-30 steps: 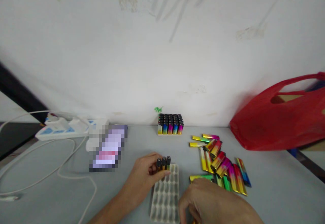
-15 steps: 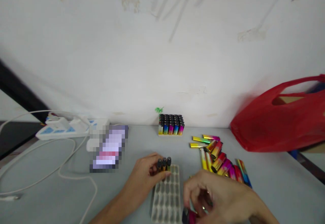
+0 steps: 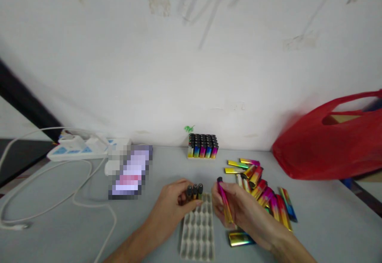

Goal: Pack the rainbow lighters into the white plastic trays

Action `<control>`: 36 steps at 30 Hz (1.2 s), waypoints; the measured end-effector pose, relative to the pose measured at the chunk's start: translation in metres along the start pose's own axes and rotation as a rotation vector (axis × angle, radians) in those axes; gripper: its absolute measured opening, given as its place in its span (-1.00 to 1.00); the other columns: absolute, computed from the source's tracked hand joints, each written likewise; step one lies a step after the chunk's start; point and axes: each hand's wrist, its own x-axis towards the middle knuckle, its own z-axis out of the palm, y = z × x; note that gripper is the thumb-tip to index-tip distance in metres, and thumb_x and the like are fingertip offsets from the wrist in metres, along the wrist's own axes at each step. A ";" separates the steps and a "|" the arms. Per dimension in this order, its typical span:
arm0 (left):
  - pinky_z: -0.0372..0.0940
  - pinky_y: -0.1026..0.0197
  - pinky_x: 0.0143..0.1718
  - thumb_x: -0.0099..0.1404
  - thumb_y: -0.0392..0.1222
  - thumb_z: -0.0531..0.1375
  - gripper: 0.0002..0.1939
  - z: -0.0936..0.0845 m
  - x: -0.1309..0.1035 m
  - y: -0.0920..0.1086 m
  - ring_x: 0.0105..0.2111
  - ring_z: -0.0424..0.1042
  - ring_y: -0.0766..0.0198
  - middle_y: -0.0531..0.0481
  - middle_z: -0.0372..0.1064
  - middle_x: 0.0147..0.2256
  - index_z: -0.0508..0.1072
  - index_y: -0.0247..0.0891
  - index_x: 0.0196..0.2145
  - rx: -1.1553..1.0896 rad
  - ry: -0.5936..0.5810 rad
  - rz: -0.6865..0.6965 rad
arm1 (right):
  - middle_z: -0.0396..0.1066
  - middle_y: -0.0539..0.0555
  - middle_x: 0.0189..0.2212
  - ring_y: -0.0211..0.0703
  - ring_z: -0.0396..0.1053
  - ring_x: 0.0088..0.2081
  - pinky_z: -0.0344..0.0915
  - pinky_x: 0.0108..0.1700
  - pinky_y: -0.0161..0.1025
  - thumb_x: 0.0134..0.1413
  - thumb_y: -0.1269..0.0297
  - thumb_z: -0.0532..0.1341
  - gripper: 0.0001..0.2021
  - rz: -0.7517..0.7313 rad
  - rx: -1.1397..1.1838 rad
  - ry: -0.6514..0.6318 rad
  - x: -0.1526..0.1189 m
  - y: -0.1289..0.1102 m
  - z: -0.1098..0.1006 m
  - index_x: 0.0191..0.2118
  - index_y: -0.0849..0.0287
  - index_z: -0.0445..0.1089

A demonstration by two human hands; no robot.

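Though scuffed, white wall (image 3: 197, 72) behind grey tabletop (image 3: 328, 215) with loose lighters (image 3: 265, 196).

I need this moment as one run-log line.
left hand: holding three upright lighters at far end of pale tray | right hand: holding pink-gold lighter | loose lighters: right of tray

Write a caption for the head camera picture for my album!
The left hand holds three black-topped lighters at a slotted tray; the right hand holds a magenta-and-gold lighter.

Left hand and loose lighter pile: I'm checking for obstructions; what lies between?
Head view: the right hand, holding a lighter, and part of the tray.
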 end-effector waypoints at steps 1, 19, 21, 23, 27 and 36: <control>0.32 0.21 -0.30 0.28 -0.01 0.41 -0.76 0.000 0.000 0.000 -0.32 0.49 0.10 0.00 0.47 -0.31 0.61 -0.24 -0.27 0.003 0.004 0.001 | 0.16 -0.09 -0.48 -0.30 0.11 -0.48 0.04 -0.50 -0.37 0.27 -0.18 0.32 -0.54 0.015 0.031 -0.009 -0.001 -0.002 0.002 -0.37 0.12 0.30; 0.29 0.23 -0.33 0.30 -0.01 0.42 -0.76 -0.001 -0.002 0.005 -0.34 0.45 0.15 0.03 0.42 -0.33 0.59 -0.24 -0.30 0.034 0.007 0.010 | 0.13 -0.18 -0.57 -0.34 0.02 -0.54 0.02 -0.46 -0.35 0.17 -0.37 0.41 -0.41 -0.068 0.067 0.216 0.010 0.009 0.002 -0.18 0.14 0.42; 0.28 0.23 -0.32 0.30 -0.01 0.41 -0.76 -0.001 -0.001 0.005 -0.34 0.43 0.15 0.04 0.41 -0.33 0.58 -0.24 -0.29 0.033 0.004 0.014 | -0.01 -0.22 -0.60 -0.36 -0.08 -0.56 -0.03 -0.50 -0.37 0.10 -0.35 0.46 -0.40 -0.049 0.175 0.173 0.013 0.009 0.001 -0.35 0.13 0.35; 0.26 0.24 -0.34 0.30 -0.01 0.40 -0.76 -0.001 0.000 0.004 -0.36 0.40 0.17 0.05 0.39 -0.35 0.57 -0.24 -0.31 0.035 0.004 0.019 | -0.10 -0.24 -0.61 -0.38 -0.19 -0.58 -0.16 -0.55 -0.38 0.10 -0.33 0.47 -0.36 -0.048 0.265 0.084 0.014 0.008 0.000 -0.47 0.10 0.21; 0.21 0.24 -0.35 0.30 -0.01 0.41 -0.75 0.002 0.000 0.003 -0.38 0.36 0.19 0.06 0.36 -0.35 0.56 -0.25 -0.33 0.049 0.019 0.020 | -0.16 -0.27 -0.64 -0.41 -0.35 -0.60 -0.31 -0.60 -0.37 0.12 -0.26 0.47 -0.33 -0.107 0.354 0.015 0.017 0.006 0.002 -0.52 0.07 0.06; 0.17 0.24 -0.39 0.19 -0.09 0.39 -0.80 0.005 0.003 -0.005 -0.41 0.36 0.18 0.09 0.35 -0.44 0.50 -0.24 -0.34 0.047 0.072 -0.028 | -0.23 -0.29 -0.67 -0.43 -0.38 -0.63 -0.36 -0.61 -0.34 0.10 -0.25 0.42 -0.31 -0.160 0.368 0.055 0.029 0.015 0.030 -0.57 0.02 -0.05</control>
